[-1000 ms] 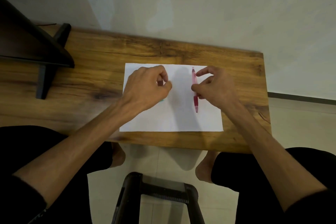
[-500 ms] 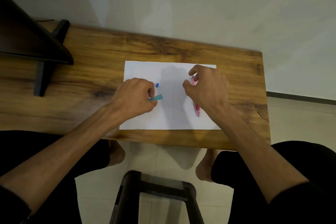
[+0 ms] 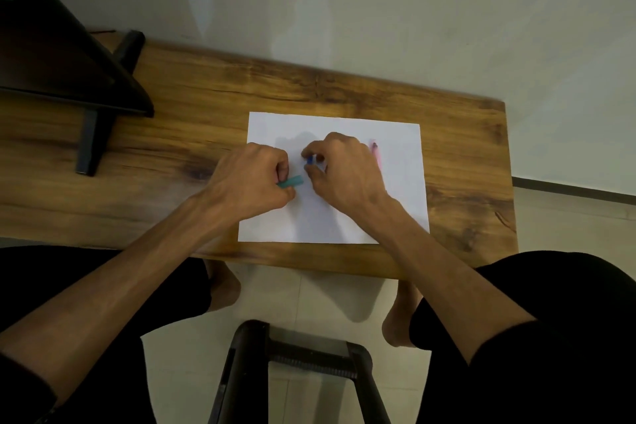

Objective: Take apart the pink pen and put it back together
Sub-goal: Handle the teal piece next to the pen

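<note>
A person is sitting at a wooden table (image 3: pixel 344 93) with a white sheet of paper (image 3: pixel 399 182) lying on it, and both hands are working over the middle of that sheet. The left hand (image 3: pixel 254 179) is curling its fingers round a short teal piece (image 3: pixel 292 181), which is sticking out to the right from between the thumb and the bent fingers, its free end pointing toward the other hand. The right hand (image 3: pixel 344 172) is reaching in from the right with its fingers bent down, and its fingertips are pinching a small blue piece (image 3: pixel 310 160) just above and to the right of the teal one; the two pieces are lying close together, but whether they are touching cannot be told. The pink pen (image 3: pixel 375 153) is lying on the paper just beyond the right hand, on the right part of the sheet, running near to far, with only its far end showing past the knuckles and the rest hiding behind the hand; neither hand is holding it. On the far left of the table a dark stand (image 3: pixel 103 86) is resting. Below the near table edge the top of a dark stool (image 3: pixel 303 351) is showing between the person's knees, over a pale tiled floor (image 3: pixel 309 299).
</note>
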